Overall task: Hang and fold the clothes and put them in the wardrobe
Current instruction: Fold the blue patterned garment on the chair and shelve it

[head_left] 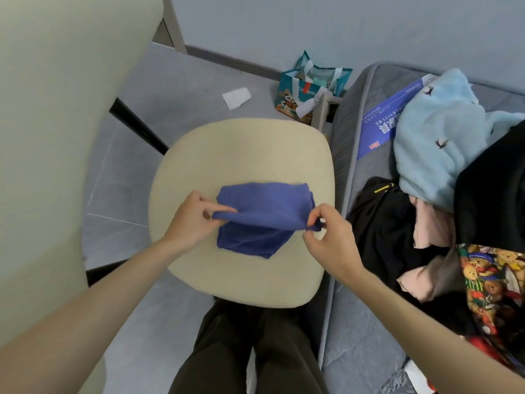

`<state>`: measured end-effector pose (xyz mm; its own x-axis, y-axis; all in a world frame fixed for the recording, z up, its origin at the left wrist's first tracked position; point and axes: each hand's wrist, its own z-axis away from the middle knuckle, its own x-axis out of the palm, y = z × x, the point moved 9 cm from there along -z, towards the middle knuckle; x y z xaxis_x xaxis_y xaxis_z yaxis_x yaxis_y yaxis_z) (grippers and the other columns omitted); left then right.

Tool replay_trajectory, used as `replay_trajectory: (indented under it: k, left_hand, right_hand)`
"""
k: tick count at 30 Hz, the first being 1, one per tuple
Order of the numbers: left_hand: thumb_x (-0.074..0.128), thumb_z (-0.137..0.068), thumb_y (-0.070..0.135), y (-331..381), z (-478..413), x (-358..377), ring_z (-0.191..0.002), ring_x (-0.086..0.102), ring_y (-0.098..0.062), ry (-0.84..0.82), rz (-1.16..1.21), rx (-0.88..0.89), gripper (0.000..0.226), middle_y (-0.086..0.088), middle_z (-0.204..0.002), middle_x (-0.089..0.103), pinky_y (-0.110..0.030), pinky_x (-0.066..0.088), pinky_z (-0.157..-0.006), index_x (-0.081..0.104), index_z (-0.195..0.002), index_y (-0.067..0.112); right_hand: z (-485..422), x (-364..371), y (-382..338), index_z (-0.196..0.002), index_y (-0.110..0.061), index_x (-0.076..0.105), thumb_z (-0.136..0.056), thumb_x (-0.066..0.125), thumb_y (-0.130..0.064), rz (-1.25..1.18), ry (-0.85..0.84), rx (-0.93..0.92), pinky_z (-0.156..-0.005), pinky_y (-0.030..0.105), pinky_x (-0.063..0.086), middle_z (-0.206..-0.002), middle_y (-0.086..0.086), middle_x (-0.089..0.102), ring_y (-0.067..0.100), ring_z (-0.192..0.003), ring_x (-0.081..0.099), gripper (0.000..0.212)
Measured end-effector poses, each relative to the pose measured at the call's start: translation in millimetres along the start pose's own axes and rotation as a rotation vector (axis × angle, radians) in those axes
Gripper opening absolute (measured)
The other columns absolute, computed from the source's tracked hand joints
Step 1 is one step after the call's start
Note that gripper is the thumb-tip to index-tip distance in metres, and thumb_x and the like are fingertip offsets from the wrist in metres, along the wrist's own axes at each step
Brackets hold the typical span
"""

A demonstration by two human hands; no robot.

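A small blue-purple garment [261,211] lies partly folded on the cream seat of a chair [241,143] in front of me. My left hand [193,220] pinches the left end of its raised fold. The right end of that fold is pinched between the thumb and fingers of my right hand [326,240]. The fold runs across the cloth's middle, lifted slightly off the layer beneath. To the right, on a grey mattress [349,155], is a heap of other clothes: a fluffy light-blue garment [434,143], black garments [380,228], a pink piece [429,228] and a teddy-bear print fabric [494,297].
A cream chair back [42,137] fills the left side. On the grey floor behind the chair stand a teal printed shopping bag [306,86] and a white scrap of paper [236,98]. A blue printed sheet [389,120] lies on the mattress. My dark-trousered legs [244,351] are below the seat.
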<state>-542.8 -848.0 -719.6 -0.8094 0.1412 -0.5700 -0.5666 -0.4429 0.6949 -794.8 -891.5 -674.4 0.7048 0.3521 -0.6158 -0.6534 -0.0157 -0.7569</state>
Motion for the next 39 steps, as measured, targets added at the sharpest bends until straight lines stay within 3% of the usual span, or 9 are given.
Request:
replay_trajectory:
  k: [4, 8, 14, 18, 22, 26, 29, 33, 39]
  left_hand:
    - [0.078, -0.076, 0.014, -22.0, 15.5, 27.3, -0.081, 0.046, -0.007, -0.184, -0.053, -0.054, 0.033, 0.004, -0.087, 0.041, -0.013, 0.036, -0.075, 0.067, -0.083, 0.044]
    - [0.077, -0.069, 0.007, -34.7, 20.2, 42.0, -0.096, 0.037, -0.014, -0.299, -0.310, -0.128, 0.033, 0.004, -0.099, 0.031, -0.022, 0.037, -0.088, 0.071, -0.088, 0.033]
    - [0.062, -0.080, 0.010, 23.4, 17.8, 27.9, -0.128, 0.027, -0.025, 0.228, -0.188, 0.139, 0.051, -0.006, -0.138, 0.033, -0.033, 0.028, -0.105, 0.047, -0.129, 0.015]
    - [0.030, -0.101, 0.034, 11.9, 8.6, 87.1, -0.147, -0.009, -0.024, 0.038, -0.453, 0.092, 0.058, 0.004, -0.160, -0.009, -0.053, 0.001, -0.115, 0.005, -0.153, 0.025]
    - [0.017, -0.099, 0.048, -30.7, 4.4, 117.3, -0.143, -0.025, -0.022, -0.024, -0.462, -0.062, 0.058, 0.010, -0.145, -0.039, -0.058, -0.008, -0.112, -0.026, -0.138, 0.043]
    - [0.025, -0.098, 0.049, -30.8, 4.5, 111.4, -0.145, -0.017, -0.025, 0.075, -0.339, -0.108, 0.063, -0.007, -0.157, -0.023, -0.053, -0.006, -0.114, -0.016, -0.145, 0.039]
    - [0.045, -0.097, 0.040, -25.1, 11.1, 81.8, -0.141, 0.017, -0.029, 0.330, -0.038, -0.179, 0.065, -0.019, -0.155, 0.011, -0.040, 0.018, -0.113, 0.016, -0.152, 0.021]
    - [0.065, -0.088, 0.037, -39.4, 14.0, 72.1, -0.128, 0.041, -0.017, 0.396, 0.425, -0.359, 0.072, -0.003, -0.140, 0.042, -0.022, 0.032, -0.103, 0.029, -0.146, 0.013]
    - [0.068, -0.083, 0.043, -45.3, 12.3, 80.7, -0.110, 0.057, -0.018, 0.319, 0.381, -0.410, 0.068, 0.004, -0.124, 0.056, -0.025, 0.043, -0.085, 0.035, -0.136, 0.014]
  right_hand:
    - [32.6, 30.9, 20.7, -0.083, -0.024, 0.046, -0.073, 0.059, -0.008, 0.243, -0.218, 0.086, -0.066, 0.021, 0.040, -0.080, -0.013, 0.052, 0.006, -0.080, 0.045, 0.023]
    - [42.4, 51.6, 31.4, -0.100, -0.025, 0.052, -0.077, 0.054, -0.015, 0.552, -0.446, 0.123, -0.086, 0.030, 0.037, -0.088, -0.015, 0.057, 0.013, -0.090, 0.045, 0.025]
    - [16.7, 31.8, -10.7, -0.121, -0.010, 0.059, -0.082, 0.057, -0.003, 0.432, 0.054, -0.049, -0.101, 0.038, 0.040, -0.131, 0.008, 0.052, 0.027, -0.121, 0.044, 0.040]
    - [3.7, 80.7, 8.7, -0.153, -0.024, 0.015, -0.101, 0.037, -0.024, 0.534, -0.146, 0.017, -0.120, 0.046, 0.006, -0.161, 0.008, 0.002, 0.029, -0.148, -0.003, 0.057]
    - [6.2, 107.5, 52.5, -0.144, -0.035, -0.020, -0.103, 0.023, -0.041, 0.651, -0.248, 0.066, -0.119, 0.049, -0.004, -0.157, 0.000, -0.024, 0.024, -0.142, -0.028, 0.060]
    - [0.4, 102.6, 58.4, -0.146, -0.038, -0.015, -0.101, 0.029, -0.044, 0.510, -0.202, 0.049, -0.119, 0.043, -0.006, -0.153, -0.004, -0.029, 0.024, -0.143, -0.028, 0.062]
    - [1.5, 82.0, 60.5, -0.152, -0.032, -0.001, -0.100, 0.041, -0.039, 0.298, -0.038, 0.144, -0.119, 0.032, 0.002, -0.160, 0.000, -0.014, 0.020, -0.147, -0.012, 0.068]
    - [11.6, 63.5, 65.8, -0.151, -0.024, 0.018, -0.093, 0.056, -0.034, 0.108, 0.174, 0.290, -0.101, 0.023, 0.025, -0.149, -0.001, 0.027, 0.012, -0.132, 0.021, 0.070]
    - [15.6, 84.1, 74.6, -0.146, -0.025, 0.023, -0.094, 0.055, -0.039, -0.090, 0.119, 0.442, -0.072, 0.007, 0.036, -0.125, -0.008, 0.031, -0.003, -0.095, 0.046, 0.063]
